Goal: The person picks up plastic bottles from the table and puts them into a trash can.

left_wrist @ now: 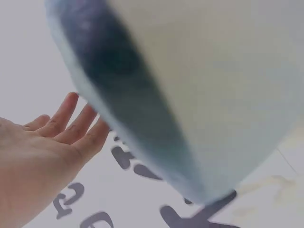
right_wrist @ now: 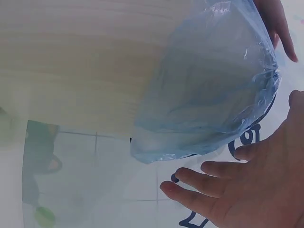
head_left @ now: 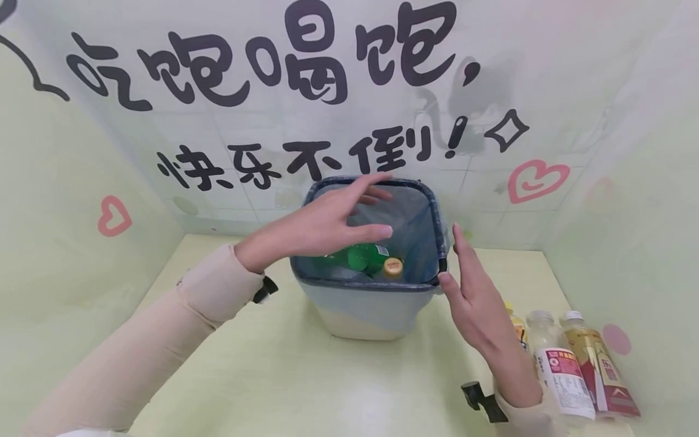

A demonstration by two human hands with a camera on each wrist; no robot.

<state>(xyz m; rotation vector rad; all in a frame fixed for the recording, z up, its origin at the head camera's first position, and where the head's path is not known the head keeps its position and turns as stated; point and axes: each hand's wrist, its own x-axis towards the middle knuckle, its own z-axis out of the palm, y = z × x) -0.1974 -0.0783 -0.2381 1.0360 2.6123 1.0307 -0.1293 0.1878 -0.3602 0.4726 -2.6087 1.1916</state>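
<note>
A pale bin (head_left: 366,325) lined with a translucent blue plastic bag (right_wrist: 209,95) stands upright on the table. Inside lie a green bottle (head_left: 360,258) and something with a yellow-orange cap (head_left: 392,267). My left hand (head_left: 333,221) reaches over the bin's left side, fingers extended and thumb apart, holding nothing; it hides part of the opening. In the left wrist view, the fingers of that hand overlap the bin's edge. My right hand (head_left: 480,303) is beside the right rim, fingers straight and thumb tip close to the dark rim (head_left: 442,265); nothing is in its grip.
At the right, a clear bottle with a white and red label (head_left: 565,376) lies beside a red and gold bottle (head_left: 603,370). A yellow bottle (head_left: 516,325) shows partly behind my right hand. A printed wall (head_left: 246,127) rises behind the bin.
</note>
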